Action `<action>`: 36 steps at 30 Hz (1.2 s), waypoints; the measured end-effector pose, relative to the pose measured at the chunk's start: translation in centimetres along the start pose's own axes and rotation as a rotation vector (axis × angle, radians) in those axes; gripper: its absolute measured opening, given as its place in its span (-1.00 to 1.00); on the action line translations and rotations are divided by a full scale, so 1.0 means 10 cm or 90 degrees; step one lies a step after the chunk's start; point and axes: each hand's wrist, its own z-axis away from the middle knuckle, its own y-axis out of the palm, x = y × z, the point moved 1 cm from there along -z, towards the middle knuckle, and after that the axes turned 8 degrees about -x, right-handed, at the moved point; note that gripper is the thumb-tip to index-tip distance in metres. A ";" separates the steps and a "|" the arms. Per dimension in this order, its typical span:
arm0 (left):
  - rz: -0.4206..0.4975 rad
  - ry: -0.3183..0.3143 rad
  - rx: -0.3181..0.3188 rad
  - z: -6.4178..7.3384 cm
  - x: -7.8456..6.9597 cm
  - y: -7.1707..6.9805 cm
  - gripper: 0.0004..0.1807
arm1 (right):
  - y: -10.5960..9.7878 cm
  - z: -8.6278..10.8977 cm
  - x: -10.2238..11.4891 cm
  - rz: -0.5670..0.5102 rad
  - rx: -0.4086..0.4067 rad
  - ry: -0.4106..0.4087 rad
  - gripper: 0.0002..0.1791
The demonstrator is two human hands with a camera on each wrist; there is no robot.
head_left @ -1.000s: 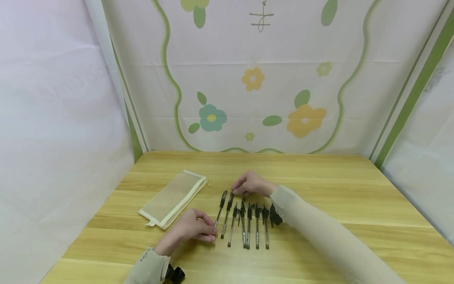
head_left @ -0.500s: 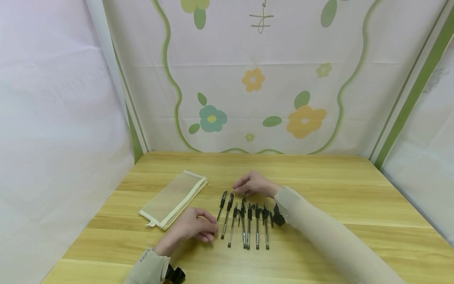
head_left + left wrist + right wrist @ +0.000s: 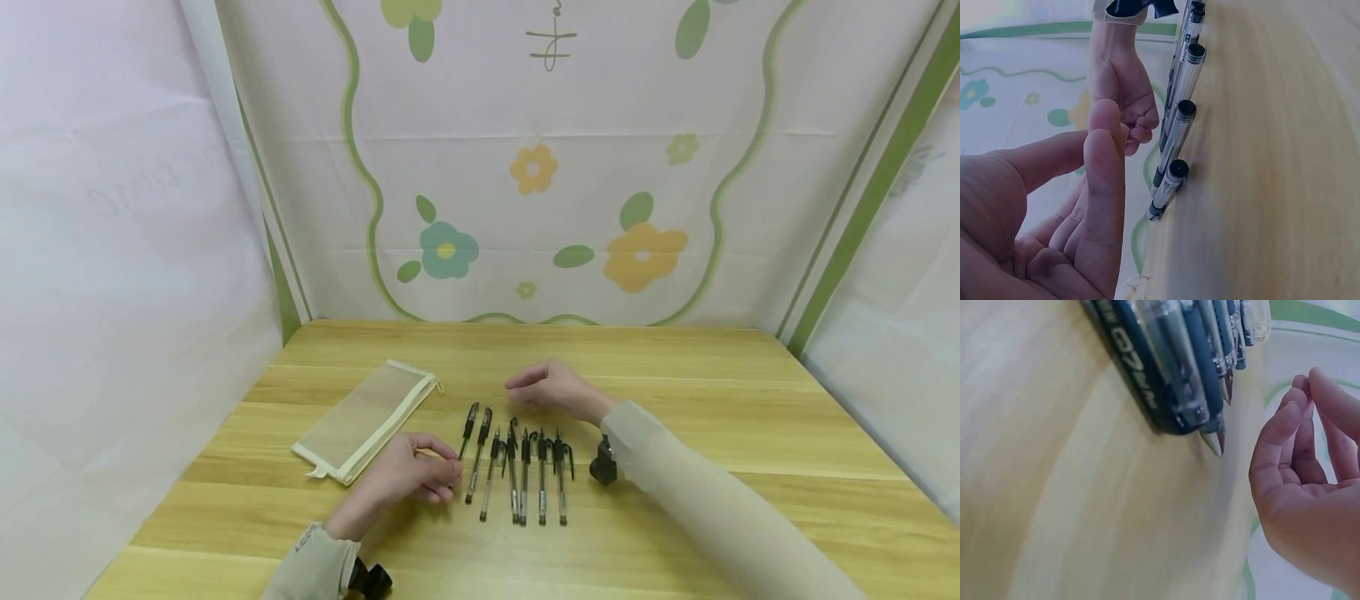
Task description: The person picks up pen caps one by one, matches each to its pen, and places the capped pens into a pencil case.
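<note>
Several black gel pens (image 3: 542, 479) lie roughly side by side on the wooden table, tips pointing away from me. The two leftmost, a far-left pen (image 3: 468, 427) and a capped pen (image 3: 480, 454), slant slightly; the others show bare tips with dark caps alongside. My left hand (image 3: 416, 477) overlaps the far-left pen's lower end in the head view. In the left wrist view, that pen (image 3: 1168, 187) lies beyond the left hand's loosely bent fingers (image 3: 1102, 181), which hold nothing. Above the pens' tips, my right hand (image 3: 558, 390) hovers with loosely curved fingers (image 3: 1275, 444) and nothing in them.
A flat, see-through beige zip pouch (image 3: 363, 421) lies left of the pens, its zip side facing them. White flower-printed cloth (image 3: 465, 167) hangs along the table's back edge, with plain white cloth (image 3: 135, 250) at the left.
My right hand has drawn away rightward from the top of the second pen from the left. My left hand has shifted only slightly, and the pens and pouch have kept their places.
</note>
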 end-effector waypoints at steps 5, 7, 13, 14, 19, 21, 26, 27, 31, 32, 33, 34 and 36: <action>0.015 0.000 0.006 0.02 -0.01 0.01 -0.70 | -0.04 0.10 0.02 -0.055 -0.010 -0.001 -0.52; 0.018 0.003 0.008 0.03 -0.02 0.02 -0.70 | -0.04 0.17 0.06 -0.094 -0.016 0.002 -0.49; 0.022 0.006 0.009 0.03 -0.06 0.05 -0.63 | -0.03 0.37 0.24 -0.166 -0.044 -0.020 -0.57; 0.022 0.006 0.009 0.03 -0.06 0.06 -0.62 | -0.03 0.40 0.27 -0.175 -0.050 -0.025 -0.60; -0.013 0.031 0.011 -0.01 -0.07 0.13 -0.65 | -0.03 0.52 0.38 -0.234 -0.060 -0.044 -0.72; -0.031 0.044 0.008 -0.03 -0.08 0.16 -0.66 | -0.04 0.56 0.39 -0.252 -0.064 -0.049 -0.75; -0.059 0.062 -0.006 -0.08 -0.10 0.26 -0.63 | -0.08 0.63 0.36 -0.245 -0.073 -0.056 -0.76; -0.063 0.065 -0.009 -0.08 -0.11 0.28 -0.62 | -0.09 0.64 0.35 -0.234 -0.071 -0.055 -0.75; -0.083 0.077 -0.020 -0.08 -0.11 0.35 -0.60 | -0.13 0.73 0.28 -0.210 -0.064 -0.043 -0.71; -0.090 0.080 -0.023 -0.08 -0.10 0.36 -0.59 | -0.14 0.75 0.26 -0.212 -0.063 -0.036 -0.71; -0.098 0.082 -0.027 -0.08 -0.10 0.37 -0.59 | -0.16 0.77 0.24 -0.215 -0.060 -0.032 -0.72; -0.106 0.083 -0.030 -0.07 -0.10 0.38 -0.58 | -0.17 0.79 0.23 -0.218 -0.057 -0.028 -0.72; -0.123 0.086 -0.036 -0.07 -0.10 0.40 -0.57 | -0.18 0.83 0.21 -0.217 -0.047 -0.023 -0.72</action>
